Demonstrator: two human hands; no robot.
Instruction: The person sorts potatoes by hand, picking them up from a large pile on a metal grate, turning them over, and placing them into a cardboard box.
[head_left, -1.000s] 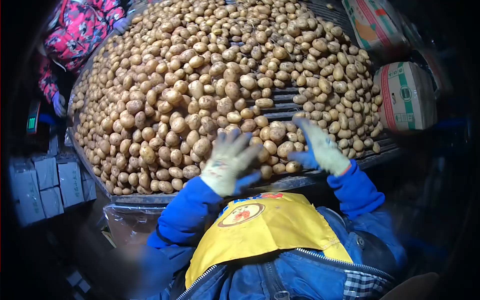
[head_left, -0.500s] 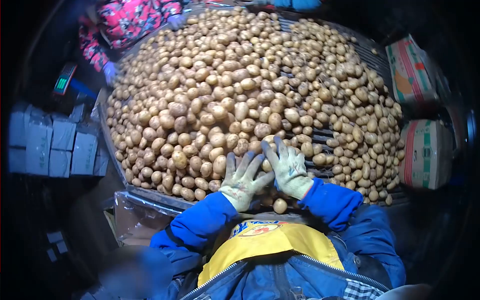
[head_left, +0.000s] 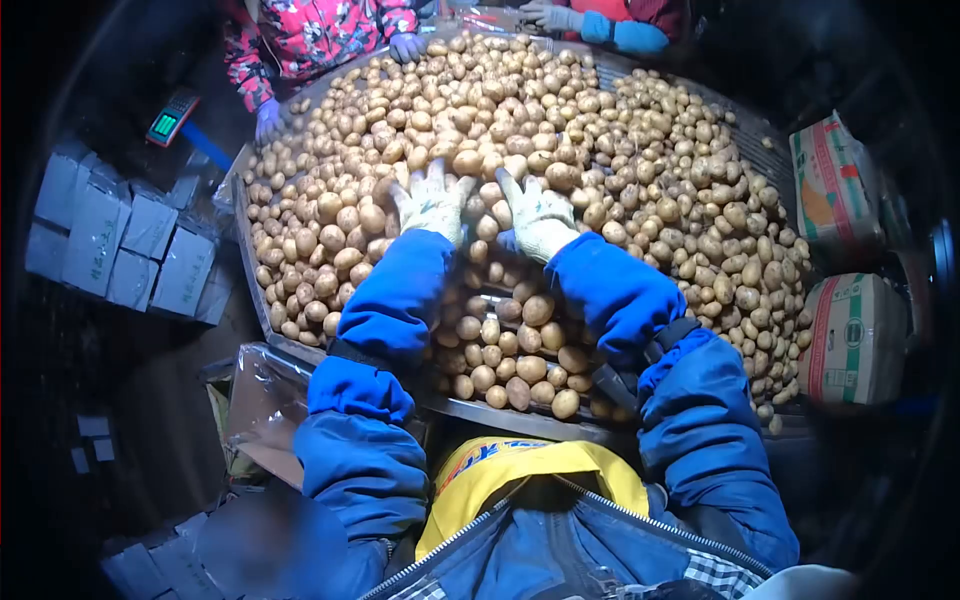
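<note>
A wide heap of potatoes (head_left: 350, 215) covers the slatted sorting table (head_left: 480, 411) before me. My left hand (head_left: 434, 203), in a pale glove with dark fingertips, lies spread over the middle of the heap and touches potatoes. Close to its right, my right hand (head_left: 540, 213), gloved alike, rests against the potatoes with its fingers apart. Neither hand is closed around a potato. Between my forearms several loose potatoes (head_left: 517, 393) lie near the table's front edge, where parts of the slats show.
Cardboard boxes (head_left: 853, 338) stand at the right, and wrapped white boxes (head_left: 130, 235) at the left. A scale display (head_left: 172, 117) glows at the upper left. Two people stand across the table, one in a floral jacket (head_left: 325, 40). An opened carton (head_left: 262, 405) sits at the front left.
Both my hands have moved forward from near the front edge to the middle of the heap. Potatoes now lie between my forearms. The camera view has shifted slightly.
</note>
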